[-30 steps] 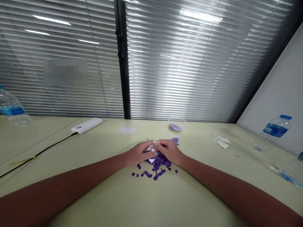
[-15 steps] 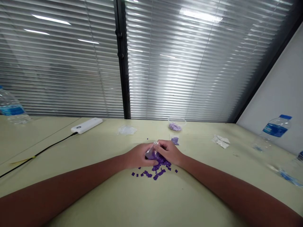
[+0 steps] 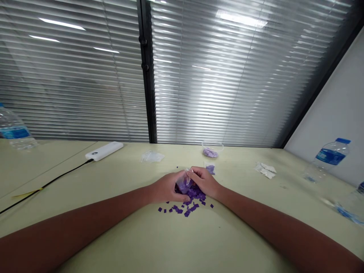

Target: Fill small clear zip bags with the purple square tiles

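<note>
Head view: left hand [image 3: 167,186] and right hand [image 3: 204,182] close together, both clamped on a thin clear plastic bag [image 3: 182,184] resting on a heap of small purple squares [image 3: 193,207]; light, limp, slippery, best held at its gathered top.

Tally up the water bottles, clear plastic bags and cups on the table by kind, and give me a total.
Water bottles: 3
Clear plastic bags: 3, including one held between the left hand and right hand
Clear cups: 1
Total: 7
</note>
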`<state>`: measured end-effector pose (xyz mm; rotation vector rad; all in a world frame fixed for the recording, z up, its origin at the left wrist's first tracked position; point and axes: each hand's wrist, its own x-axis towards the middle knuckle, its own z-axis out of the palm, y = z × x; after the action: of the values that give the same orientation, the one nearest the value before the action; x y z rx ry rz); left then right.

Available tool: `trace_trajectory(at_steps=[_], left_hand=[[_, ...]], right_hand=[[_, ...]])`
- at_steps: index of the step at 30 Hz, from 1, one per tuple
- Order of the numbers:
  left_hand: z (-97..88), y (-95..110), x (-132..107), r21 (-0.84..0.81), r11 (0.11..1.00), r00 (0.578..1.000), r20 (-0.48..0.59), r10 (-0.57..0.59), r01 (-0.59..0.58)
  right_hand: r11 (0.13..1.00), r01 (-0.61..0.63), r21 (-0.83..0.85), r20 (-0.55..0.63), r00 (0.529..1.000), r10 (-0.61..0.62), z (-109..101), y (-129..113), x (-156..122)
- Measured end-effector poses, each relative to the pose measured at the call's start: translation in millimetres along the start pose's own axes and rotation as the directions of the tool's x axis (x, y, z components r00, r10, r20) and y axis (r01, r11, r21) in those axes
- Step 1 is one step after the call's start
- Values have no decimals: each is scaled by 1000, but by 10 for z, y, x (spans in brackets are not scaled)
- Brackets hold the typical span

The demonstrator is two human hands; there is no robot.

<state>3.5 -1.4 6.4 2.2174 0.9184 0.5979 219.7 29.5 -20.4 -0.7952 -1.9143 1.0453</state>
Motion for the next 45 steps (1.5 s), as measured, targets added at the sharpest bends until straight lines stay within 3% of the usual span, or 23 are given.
trace_trajectory(at_steps=[10,22,31,45], left_hand=[[20,22,-16,-45,998,999,3,-40,41],[6,32,-22,25,1000,999,-31,-18,19],[2,72,-35,66,998,999,-28,14,-12],[15,38,-21,33,997,997,-18,75,-74]], right_hand=[[999,37,7,-93,995,-36,-22,22,-17],[999,-3,36,29,1000,2,-45,-3,-26],[998,-26,65,30,999,24,-38,0,-27],[994,52,-95,101,994,-42,-5,-95,-53]])
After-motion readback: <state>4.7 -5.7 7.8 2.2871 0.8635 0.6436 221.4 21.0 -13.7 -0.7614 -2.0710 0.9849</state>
